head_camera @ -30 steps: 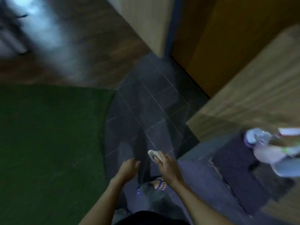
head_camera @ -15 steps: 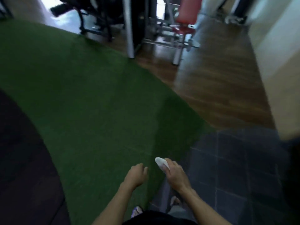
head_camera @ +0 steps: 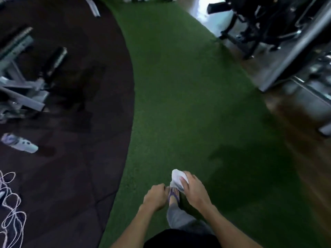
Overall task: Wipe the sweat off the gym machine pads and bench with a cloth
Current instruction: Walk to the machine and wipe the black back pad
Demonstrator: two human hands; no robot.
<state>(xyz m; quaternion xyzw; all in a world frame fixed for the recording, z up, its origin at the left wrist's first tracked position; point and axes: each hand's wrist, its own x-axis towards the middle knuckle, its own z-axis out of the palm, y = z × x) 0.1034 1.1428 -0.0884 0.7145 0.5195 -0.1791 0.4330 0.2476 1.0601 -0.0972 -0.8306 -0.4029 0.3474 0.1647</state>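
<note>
My right hand (head_camera: pixel 194 191) sits low in front of me with its fingers (head_camera: pixel 184 180) curled around a small white cloth (head_camera: pixel 177 178), a bunched end of which pokes out above my thumb. Just beside it, my left hand (head_camera: pixel 155 196) hangs with its fingers curled in and holding nothing; the two hands are close but apart. Below and between them I see my foot in a purple-strapped sandal (head_camera: pixel 174 194) and a grey trouser leg (head_camera: pixel 177 217), planted on a strip of green turf (head_camera: pixel 179 86) that runs ahead of me. To my left the turf borders a dark rubber floor (head_camera: pixel 80 158), where a tangle of white cord (head_camera: pixel 10 212) lies near the edge of view and a pale bottle (head_camera: pixel 19 143) lies on its side farther on. Beyond that stands a grey-framed gym machine (head_camera: pixel 23 86) with a black roller pad (head_camera: pixel 54 62). Far to my right, on wood flooring (head_camera: pixel 304 140), are blurred dark machines (head_camera: pixel 259 24) and a grey upright post (head_camera: pixel 295 45).
</note>
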